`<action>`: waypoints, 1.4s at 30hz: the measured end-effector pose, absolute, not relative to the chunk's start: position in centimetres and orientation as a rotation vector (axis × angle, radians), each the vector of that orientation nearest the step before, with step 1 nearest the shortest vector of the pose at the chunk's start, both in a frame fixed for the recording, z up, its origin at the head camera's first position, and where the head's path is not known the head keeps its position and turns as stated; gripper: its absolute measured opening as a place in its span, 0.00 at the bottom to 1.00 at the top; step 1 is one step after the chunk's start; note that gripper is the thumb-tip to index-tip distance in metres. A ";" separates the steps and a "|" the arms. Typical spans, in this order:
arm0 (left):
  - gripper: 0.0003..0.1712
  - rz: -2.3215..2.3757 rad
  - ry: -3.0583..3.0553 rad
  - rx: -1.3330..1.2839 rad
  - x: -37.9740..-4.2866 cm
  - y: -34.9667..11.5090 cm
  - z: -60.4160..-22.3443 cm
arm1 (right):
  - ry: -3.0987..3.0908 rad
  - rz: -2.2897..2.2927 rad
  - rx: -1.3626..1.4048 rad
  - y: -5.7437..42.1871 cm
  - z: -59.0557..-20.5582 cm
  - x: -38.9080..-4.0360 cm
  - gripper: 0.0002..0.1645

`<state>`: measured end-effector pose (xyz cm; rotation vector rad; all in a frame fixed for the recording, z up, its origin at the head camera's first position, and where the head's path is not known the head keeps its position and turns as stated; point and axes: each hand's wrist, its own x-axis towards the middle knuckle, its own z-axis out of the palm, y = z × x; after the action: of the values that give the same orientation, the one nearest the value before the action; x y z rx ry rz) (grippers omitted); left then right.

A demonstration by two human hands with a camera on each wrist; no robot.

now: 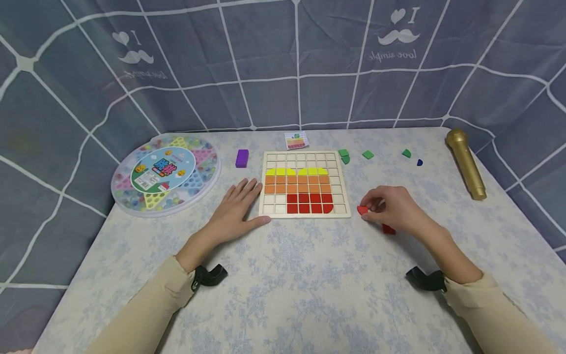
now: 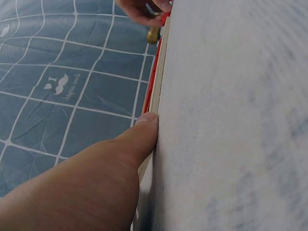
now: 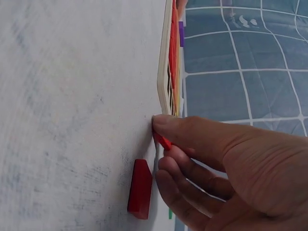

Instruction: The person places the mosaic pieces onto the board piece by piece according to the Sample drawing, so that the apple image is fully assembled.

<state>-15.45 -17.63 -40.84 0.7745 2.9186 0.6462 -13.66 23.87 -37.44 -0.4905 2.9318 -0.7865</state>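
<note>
There was your right hand [image 1: 395,209], just right of the board [image 1: 305,216], its thumb and fingers nearly closed, pinching a red piece [image 1: 362,210]. Grip so small a thing off-centre and it could have twisted out, dropping to the counter [image 1: 300,295]. A red block [image 3: 140,188] lay close below those fingers, where a low knuckle might have knocked it. Your left hand [image 1: 234,211], fingers spread, touched the board's near-left corner; a shove there might have jolted the tiles [image 1: 303,198].

Left hand [image 1: 232,214] outstretched — right hand [image 1: 394,209] curled, pinching
</note>
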 end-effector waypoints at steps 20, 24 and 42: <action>0.56 0.628 2.923 0.799 -15.7 -17.7 -41.1 | 2.911 -1.088 -0.520 21.0 -37.1 -13.9 0.05; 0.55 0.629 2.926 0.797 -15.8 -17.7 -41.2 | 2.861 -1.182 -0.483 18.6 -37.2 -14.4 0.04; 0.56 0.609 2.929 0.784 -15.8 -17.7 -41.1 | 2.702 -1.378 -0.646 7.6 -38.5 -16.9 0.03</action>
<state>-15.78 -17.68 -41.10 0.7843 2.9286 0.6091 -16.90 7.57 -38.45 -0.6459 2.7021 -1.3782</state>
